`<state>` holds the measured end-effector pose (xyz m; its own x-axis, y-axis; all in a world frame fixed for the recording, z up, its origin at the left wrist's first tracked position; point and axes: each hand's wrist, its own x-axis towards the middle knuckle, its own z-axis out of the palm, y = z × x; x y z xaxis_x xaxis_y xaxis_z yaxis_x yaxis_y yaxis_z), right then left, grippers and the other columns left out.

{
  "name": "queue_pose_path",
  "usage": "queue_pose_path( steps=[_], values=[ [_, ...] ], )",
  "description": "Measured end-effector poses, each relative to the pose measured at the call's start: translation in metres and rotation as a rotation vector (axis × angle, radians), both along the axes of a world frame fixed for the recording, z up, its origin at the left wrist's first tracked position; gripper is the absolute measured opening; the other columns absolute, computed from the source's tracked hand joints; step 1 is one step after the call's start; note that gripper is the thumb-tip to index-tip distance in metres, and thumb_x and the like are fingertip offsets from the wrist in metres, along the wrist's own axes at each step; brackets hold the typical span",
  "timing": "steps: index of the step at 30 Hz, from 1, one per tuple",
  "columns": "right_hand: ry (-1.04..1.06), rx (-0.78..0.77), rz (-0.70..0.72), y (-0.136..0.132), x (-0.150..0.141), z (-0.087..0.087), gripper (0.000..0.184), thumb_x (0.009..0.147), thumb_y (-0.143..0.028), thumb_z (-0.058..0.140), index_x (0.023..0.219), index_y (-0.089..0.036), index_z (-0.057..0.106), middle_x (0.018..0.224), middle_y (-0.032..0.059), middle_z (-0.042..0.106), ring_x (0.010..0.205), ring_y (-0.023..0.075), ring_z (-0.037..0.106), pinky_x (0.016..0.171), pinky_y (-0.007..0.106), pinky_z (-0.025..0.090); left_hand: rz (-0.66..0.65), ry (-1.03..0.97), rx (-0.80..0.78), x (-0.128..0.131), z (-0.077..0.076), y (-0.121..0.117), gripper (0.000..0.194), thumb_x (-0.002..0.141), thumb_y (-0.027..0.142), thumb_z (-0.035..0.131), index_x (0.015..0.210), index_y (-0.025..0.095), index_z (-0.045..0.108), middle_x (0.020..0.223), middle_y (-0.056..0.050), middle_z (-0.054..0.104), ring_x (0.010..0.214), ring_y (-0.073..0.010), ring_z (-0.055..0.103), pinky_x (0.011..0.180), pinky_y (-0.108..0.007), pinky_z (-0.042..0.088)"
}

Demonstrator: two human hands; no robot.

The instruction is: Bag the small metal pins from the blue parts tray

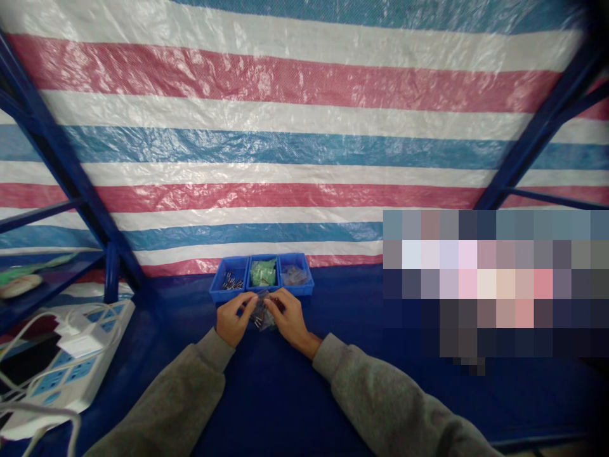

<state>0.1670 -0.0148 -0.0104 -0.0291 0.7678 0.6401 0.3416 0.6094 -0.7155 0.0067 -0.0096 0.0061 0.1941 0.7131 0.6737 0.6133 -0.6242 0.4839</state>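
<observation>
Between my two hands hangs a small clear plastic bag (262, 317), with a few thin dark and metallic pieces showing inside it. My left hand (235, 317) pinches the bag's upper left edge between thumb and fingers. The upper right edge is pinched by my right hand (289, 317). Just beyond my hands stand three joined blue bins. The left bin (217, 287) holds slim metallic pieces, too small to name. Green packets (263, 273) fill the middle one, and clear plastic bags (294, 275) lie in the right one.
A white power strip (102, 374) with plugs and cables lies at the left on the blue table (280, 406). Blue metal posts (71, 171) rise at both sides. Behind the bins hangs a striped plastic sheet (285, 152). A pixelated patch hides the right side.
</observation>
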Motion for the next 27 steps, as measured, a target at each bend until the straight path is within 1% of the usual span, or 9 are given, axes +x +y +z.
queue_pose_path(
  steps=[8,11,16,20,24,27],
  values=[
    [-0.007,0.011,0.041,-0.0014,0.0014,0.0016,0.021,0.087,-0.025,0.045,0.082,-0.017,0.064,0.072,0.0031,0.057,0.065,0.0135,0.051,0.06,0.024,0.041,0.001,-0.001,0.037,-0.0023,-0.0044,0.0031,0.022,0.086,0.031,0.047,0.089,0.017,0.063,0.087,-0.005,0.068,0.075,-0.0141,0.064,0.068,-0.025,0.052],
    [-0.012,0.0,0.046,-0.0008,0.0015,0.0,0.021,0.086,-0.024,0.045,0.08,-0.017,0.064,0.07,0.0028,0.056,0.064,0.0133,0.05,0.06,0.024,0.04,-0.028,-0.005,0.048,-0.0025,-0.0042,0.0033,0.021,0.086,0.03,0.047,0.089,0.017,0.063,0.087,-0.005,0.068,0.078,-0.0148,0.063,0.069,-0.025,0.051],
    [-0.003,-0.009,0.007,0.0002,0.0018,-0.002,0.016,0.081,-0.02,0.048,0.069,-0.017,0.059,0.065,-0.0002,0.051,0.06,0.0117,0.047,0.056,0.022,0.037,-0.121,0.034,0.02,-0.0005,-0.0028,0.0024,0.019,0.085,0.029,0.049,0.088,0.017,0.063,0.085,-0.006,0.066,0.078,-0.0149,0.061,0.069,-0.026,0.051],
    [-0.006,-0.001,-0.016,0.0,0.0018,-0.0021,0.018,0.08,-0.02,0.047,0.065,-0.017,0.057,0.063,-0.0012,0.05,0.059,0.0113,0.046,0.056,0.022,0.036,-0.132,0.058,0.007,0.0006,-0.004,0.0029,0.021,0.085,0.031,0.049,0.088,0.017,0.064,0.084,-0.006,0.066,0.074,-0.0145,0.06,0.069,-0.027,0.051],
    [-0.009,0.013,-0.002,-0.0003,0.0017,-0.0018,0.021,0.082,-0.022,0.048,0.066,-0.017,0.06,0.064,-0.0005,0.052,0.059,0.0115,0.047,0.056,0.023,0.037,-0.137,0.016,-0.007,0.0015,-0.0056,0.0025,0.021,0.086,0.03,0.049,0.094,0.017,0.062,0.089,-0.007,0.067,0.079,-0.0155,0.062,0.07,-0.027,0.051],
    [-0.006,0.017,0.013,-0.0006,0.0018,-0.001,0.023,0.085,-0.024,0.047,0.07,-0.017,0.062,0.066,0.0006,0.054,0.061,0.0121,0.049,0.058,0.023,0.038,-0.12,-0.024,-0.011,0.0015,-0.005,0.001,0.024,0.086,0.028,0.048,0.105,0.017,0.058,0.099,-0.008,0.065,0.084,-0.0164,0.062,0.069,-0.026,0.052]
  ],
)
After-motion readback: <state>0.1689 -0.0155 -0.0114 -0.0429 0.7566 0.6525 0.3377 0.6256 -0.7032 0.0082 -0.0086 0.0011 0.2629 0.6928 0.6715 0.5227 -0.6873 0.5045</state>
